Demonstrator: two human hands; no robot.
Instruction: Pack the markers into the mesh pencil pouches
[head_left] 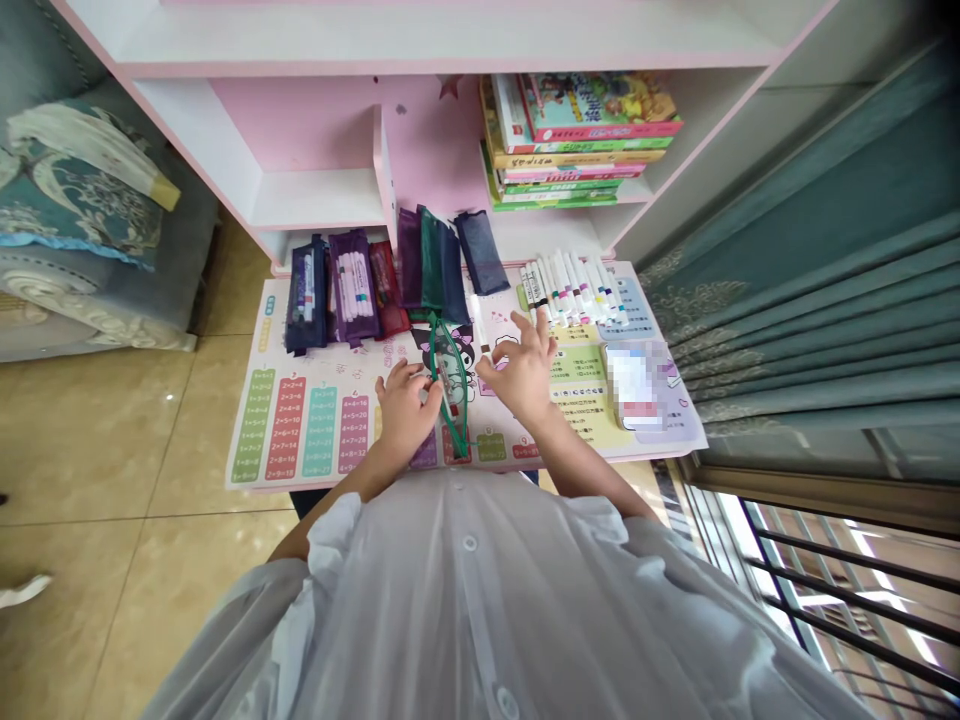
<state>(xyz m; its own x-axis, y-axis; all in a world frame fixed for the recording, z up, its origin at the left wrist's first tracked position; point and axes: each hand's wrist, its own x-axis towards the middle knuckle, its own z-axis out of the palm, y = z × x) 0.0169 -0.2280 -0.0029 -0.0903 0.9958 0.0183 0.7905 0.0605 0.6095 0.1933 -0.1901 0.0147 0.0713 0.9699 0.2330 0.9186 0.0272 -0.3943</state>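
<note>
A green mesh pouch (463,405) lies unzipped in front of me, with a marker or two inside. At its left edge, the thumb and index finger of my left hand (407,405) pinch the rim. Just right of the pouch, my right hand (525,372) has thumb and index finger together at the brown-capped end of a white marker (478,318), its other fingers spread. Many loose white markers (574,288) with coloured caps lie in a pile at the back right.
Filled pouches, dark blue (306,298), purple (354,290) and red (386,290), lie at the back left. Beside them are a flat green pouch (433,260) and a navy one (482,252). A phone (636,388) rests at the right. Books (577,150) fill a shelf behind.
</note>
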